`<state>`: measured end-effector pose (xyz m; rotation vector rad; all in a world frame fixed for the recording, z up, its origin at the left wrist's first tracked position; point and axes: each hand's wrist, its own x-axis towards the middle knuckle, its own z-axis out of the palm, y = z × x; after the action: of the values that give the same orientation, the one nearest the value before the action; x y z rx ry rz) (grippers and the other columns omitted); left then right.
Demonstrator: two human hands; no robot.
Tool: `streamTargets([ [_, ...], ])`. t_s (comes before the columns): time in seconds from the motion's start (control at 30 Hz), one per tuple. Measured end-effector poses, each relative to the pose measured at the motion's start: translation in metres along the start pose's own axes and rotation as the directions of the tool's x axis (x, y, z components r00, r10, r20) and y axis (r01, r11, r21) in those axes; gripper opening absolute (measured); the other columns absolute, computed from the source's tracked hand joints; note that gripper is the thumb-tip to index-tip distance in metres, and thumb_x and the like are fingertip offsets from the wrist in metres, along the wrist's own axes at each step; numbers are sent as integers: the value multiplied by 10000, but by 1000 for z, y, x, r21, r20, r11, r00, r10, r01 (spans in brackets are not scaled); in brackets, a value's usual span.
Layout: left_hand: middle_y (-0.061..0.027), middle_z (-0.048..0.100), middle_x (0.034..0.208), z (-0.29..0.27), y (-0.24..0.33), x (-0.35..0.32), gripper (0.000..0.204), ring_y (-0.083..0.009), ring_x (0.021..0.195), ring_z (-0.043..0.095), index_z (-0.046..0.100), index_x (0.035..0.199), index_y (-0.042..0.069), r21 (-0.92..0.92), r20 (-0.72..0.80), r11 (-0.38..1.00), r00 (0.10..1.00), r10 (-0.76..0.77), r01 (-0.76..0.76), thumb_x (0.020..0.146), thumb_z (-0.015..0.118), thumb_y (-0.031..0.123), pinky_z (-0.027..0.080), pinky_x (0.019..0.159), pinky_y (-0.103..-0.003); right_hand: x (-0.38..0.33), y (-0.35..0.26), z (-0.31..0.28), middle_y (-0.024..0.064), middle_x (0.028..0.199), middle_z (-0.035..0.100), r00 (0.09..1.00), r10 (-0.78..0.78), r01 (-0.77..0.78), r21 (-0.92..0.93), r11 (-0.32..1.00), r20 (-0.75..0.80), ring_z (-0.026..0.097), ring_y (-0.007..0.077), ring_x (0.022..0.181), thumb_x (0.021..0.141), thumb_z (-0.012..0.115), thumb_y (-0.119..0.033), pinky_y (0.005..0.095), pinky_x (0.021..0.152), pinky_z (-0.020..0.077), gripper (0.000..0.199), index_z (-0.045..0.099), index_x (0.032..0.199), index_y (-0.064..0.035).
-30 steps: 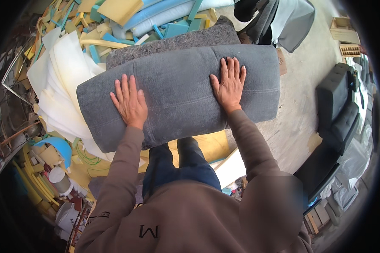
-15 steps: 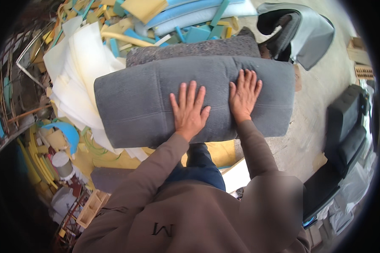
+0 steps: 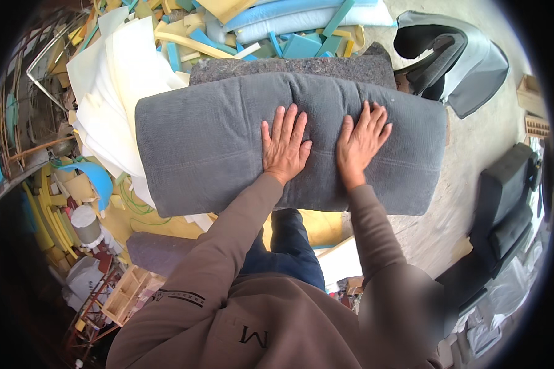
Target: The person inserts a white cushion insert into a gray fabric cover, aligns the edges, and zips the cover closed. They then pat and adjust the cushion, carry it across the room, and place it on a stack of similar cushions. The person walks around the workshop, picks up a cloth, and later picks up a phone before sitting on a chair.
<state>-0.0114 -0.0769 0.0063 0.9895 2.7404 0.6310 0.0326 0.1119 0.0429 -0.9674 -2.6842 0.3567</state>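
A long grey upholstered cushion [image 3: 203, 154] with stitched seams lies crosswise in front of me. Both my palms press on its upper side. My left hand [image 3: 286, 144] rests flat near the middle, fingers apart. To its right, my right hand [image 3: 363, 144] also lies on the fabric, fingers spread and slightly bent. Creases run through the cover by the hands. Behind the cushion, a speckled dark felt piece [image 3: 289, 66] shows along its far edge; what supports the cushion is mostly hidden.
White foam sheets [image 3: 114, 92] hang at the left, below heaped blue and yellow foam offcuts [image 3: 301, 46]. A folded grey-black cover [image 3: 468, 67] lies at the far right. Black seat cushions [image 3: 505, 190] stand along the right. A wooden crate [image 3: 129, 292] is at the lower left.
My left hand has shifted right and slightly farther away, closer to my right hand. The right fingers have spread more. The cushion's right end appears lower in view, and its creases have changed.
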Motion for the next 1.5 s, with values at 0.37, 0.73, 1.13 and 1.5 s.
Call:
streamTargets([
  [0.37, -84, 267, 1809, -101, -46, -53, 665, -341, 1674, 207, 376, 1703, 163, 148, 43, 986, 996, -82, 75, 1077, 557, 294, 88, 1305, -669, -49, -48, 31, 156, 1708, 409, 986, -104, 104, 3, 995, 131, 211, 371, 1658, 1041, 573, -467, 598, 1338, 38, 756, 423, 1625, -12],
  [0.73, -107, 181, 1830, -91, -45, -45, 761, -341, 1692, 127, 300, 1716, 95, 109, 44, 993, 997, -58, 53, 1056, 603, 326, 45, 1317, -651, -44, -53, 28, 161, 1691, 429, 992, -123, 123, -12, 992, 40, 263, 378, 1636, 1059, 584, -442, 572, 1341, 87, 719, 440, 1600, 10],
  [1.13, -153, 410, 1726, -228, -291, -118, 841, -299, 1540, 445, 407, 1663, -12, -836, 413, 8, 640, -648, 548, 1148, 349, 650, 313, 1285, -389, -96, -147, -69, 89, 685, 740, 663, 45, -545, 440, 714, 747, 731, 187, 624, 1005, 791, -410, 314, 621, 571, 495, 764, 773, 27],
  [1.5, -218, 586, 1483, -247, -239, -132, 874, -328, 1359, 547, 512, 1504, -72, -663, 120, 513, 754, -646, 545, 1119, 389, 703, 397, 1174, -412, -61, -148, 3, 130, 663, 747, 364, 89, -471, 101, 876, 927, 759, 226, 601, 937, 826, -549, 332, 552, 589, 626, 751, 688, 20],
])
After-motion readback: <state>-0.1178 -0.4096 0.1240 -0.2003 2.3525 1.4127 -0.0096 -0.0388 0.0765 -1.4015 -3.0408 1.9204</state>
